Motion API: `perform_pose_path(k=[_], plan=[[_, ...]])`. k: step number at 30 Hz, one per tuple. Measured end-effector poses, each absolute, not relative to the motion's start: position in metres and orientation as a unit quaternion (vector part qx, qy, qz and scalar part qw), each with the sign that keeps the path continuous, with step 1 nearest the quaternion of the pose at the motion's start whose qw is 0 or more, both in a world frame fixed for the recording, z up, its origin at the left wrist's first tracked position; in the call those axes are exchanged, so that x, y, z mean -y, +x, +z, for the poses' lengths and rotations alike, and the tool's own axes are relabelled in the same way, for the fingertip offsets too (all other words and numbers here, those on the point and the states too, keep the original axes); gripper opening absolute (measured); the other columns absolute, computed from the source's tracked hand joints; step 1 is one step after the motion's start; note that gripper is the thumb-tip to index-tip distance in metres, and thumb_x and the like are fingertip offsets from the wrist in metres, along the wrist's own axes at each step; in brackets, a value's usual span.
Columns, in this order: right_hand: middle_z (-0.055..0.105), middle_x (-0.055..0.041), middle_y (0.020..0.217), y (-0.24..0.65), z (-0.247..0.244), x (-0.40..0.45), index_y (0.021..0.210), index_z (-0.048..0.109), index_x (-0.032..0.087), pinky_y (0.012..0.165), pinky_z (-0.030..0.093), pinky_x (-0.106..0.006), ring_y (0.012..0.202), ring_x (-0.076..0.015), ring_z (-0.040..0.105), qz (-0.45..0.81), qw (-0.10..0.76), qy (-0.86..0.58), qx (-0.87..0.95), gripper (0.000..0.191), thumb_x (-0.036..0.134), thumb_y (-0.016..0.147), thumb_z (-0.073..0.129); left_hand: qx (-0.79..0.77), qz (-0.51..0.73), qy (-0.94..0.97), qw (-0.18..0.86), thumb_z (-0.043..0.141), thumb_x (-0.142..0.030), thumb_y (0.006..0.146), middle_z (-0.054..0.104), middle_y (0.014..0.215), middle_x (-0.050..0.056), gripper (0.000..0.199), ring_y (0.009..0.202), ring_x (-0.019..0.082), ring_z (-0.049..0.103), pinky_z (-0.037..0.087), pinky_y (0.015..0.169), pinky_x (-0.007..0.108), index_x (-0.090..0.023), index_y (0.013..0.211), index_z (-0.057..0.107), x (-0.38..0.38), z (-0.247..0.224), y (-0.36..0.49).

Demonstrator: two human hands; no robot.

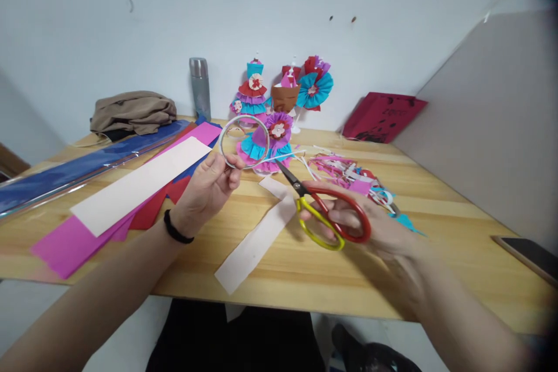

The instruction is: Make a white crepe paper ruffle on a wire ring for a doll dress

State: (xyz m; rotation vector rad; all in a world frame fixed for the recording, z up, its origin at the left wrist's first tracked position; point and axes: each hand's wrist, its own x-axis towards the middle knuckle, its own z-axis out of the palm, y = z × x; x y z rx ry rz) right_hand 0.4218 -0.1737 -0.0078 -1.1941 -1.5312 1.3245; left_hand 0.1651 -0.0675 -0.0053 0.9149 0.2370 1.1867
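A: Loc. of tape roll [221, 142]?
B: Ctr of frame, raised above tabletop [322, 285]. L hand [213, 177] pinches its lower rim, thumb vs. fingers.
A: R hand [349, 209]?
B: Right of ctr; grips scissors [300, 188], fingers in the red & yellow loops. Blade tips at tape strip [288, 155], which runs R from the roll. Contact: can't tell.
A: Handling?
B: Est.: roll v. light, thin-walled; prob. holds its circle but may flex if squeezed. Hold by rim edges; min. finger contact w/ the adhesive face. Strip: prob. limp, sticky, apt to curl. Scissors: prob. heavier, rigid; hold by loops, not blades.
A: Markings?
B: Red bag [383, 116], upper R: dark lettering, not reliably legible. Bottle [200, 90], upper L of ctr: no readable label. Phone [529, 258], R edge: no brand visible.
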Motion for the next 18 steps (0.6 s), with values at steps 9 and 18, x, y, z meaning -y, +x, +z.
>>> perform_pose_path(k=[9, 18], plan=[[0.059, -0.0072, 0.097, 0.398, -0.019, 0.154, 0.124, 0.054, 0.021, 0.077, 0.048, -0.034, 0.087, -0.0208, 0.063, 0.726, 0.369, -0.302, 0.495, 0.077, 0.067, 0.065, 0.073, -0.099, 0.579, 0.428, 0.687, 0.079, -0.033, 0.074, 0.066, 0.08, 0.002, 0.02, 0.061, 0.005, 0.054, 0.047, 0.054, 0.014, -0.015, 0.075, 0.069, 0.062, -0.003, 0.163], [0.06, -0.0027, 0.076, 0.376, -0.017, 0.139, 0.113, 0.055, 0.018, 0.06, 0.047, -0.032, 0.062, -0.0172, 0.06, 0.738, 0.41, -0.274, 0.46, 0.064, 0.07, 0.076, 0.059, -0.097, 0.518, 0.503, 0.685, 0.08, -0.038, 0.072, 0.066, 0.079, 0.003, 0.024, 0.055, 0.006, 0.05, 0.043, 0.051, 0.018, -0.016, 0.077, 0.073, 0.068, -0.008, 0.162]])
